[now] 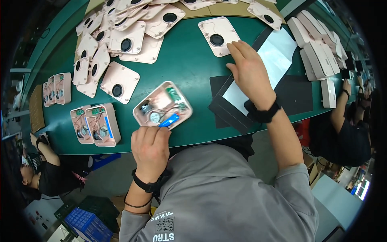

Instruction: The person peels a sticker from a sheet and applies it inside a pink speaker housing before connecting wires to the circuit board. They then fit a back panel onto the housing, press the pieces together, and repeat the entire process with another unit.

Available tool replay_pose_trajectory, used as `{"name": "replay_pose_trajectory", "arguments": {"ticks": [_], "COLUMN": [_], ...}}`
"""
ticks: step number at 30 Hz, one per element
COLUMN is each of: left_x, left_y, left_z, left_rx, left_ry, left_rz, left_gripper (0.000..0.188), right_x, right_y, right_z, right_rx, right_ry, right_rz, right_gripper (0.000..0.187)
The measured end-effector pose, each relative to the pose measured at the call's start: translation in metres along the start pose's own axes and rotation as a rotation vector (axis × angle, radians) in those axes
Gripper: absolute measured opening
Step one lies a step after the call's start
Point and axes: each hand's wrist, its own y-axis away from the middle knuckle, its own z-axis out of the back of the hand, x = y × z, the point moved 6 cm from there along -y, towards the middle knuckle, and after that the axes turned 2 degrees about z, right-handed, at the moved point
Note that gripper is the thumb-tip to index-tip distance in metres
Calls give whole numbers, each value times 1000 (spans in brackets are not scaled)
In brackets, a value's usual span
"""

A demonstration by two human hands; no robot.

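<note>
My left hand [150, 150] is at the near edge of an open pale pink plastic housing [146, 101], its fingers together and curled against the wall. Inside the housing lie a green circuit board [173, 94], a round silver part [155, 117], thin wires and a blue strip-shaped piece [169, 120] beside my thumb. Farther right, my right hand [250, 72] reaches to a flat pink cover [213, 29] with a black ring [216, 39]. Its fingertips meet the cover's right edge, and the thumb stands apart from the fingers. Whether they press on the cover is hard to see.
Many pink covers [149, 49] pile up at the far left. Two filled housings [105, 121] stand left, with more behind them. Under my right forearm lie black sheets [296, 94] and a pale blue sheet [278, 50]. White casings [318, 60] stack at right. Co-workers sit on both sides.
</note>
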Motion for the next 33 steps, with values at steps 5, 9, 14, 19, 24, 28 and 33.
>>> {"name": "replay_pose_trajectory", "arguments": {"ticks": [5,9,14,19,24,28,33], "left_x": [-12,-22,-52,-80,-88,-72,-47], "left_y": [-20,-33,-29,-41,-43,-39,-37], "left_z": [-21,-26,-19,-48,-48,-38,-28], "left_rx": [1,-40,-62,225,205,35,-104], "left_ry": [71,99,306,354,353,375,271], "left_rz": [-140,-106,-187,-293,-321,-271,-135], "left_gripper": [25,30,31,40,45,43,35], "right_x": [10,37,48,38,38,46,51], "right_y": [47,81,91,97,99,102,99], "right_z": [6,11,11,3,5,10,7], "right_rx": [594,371,202,222,183,127,142], "right_ry": [-500,-233,-246,-317,-347,-262,-236], "right_rz": [-455,-337,-300,-434,-433,-328,-286], "right_gripper": [27,23,22,22,20,20,17]}}
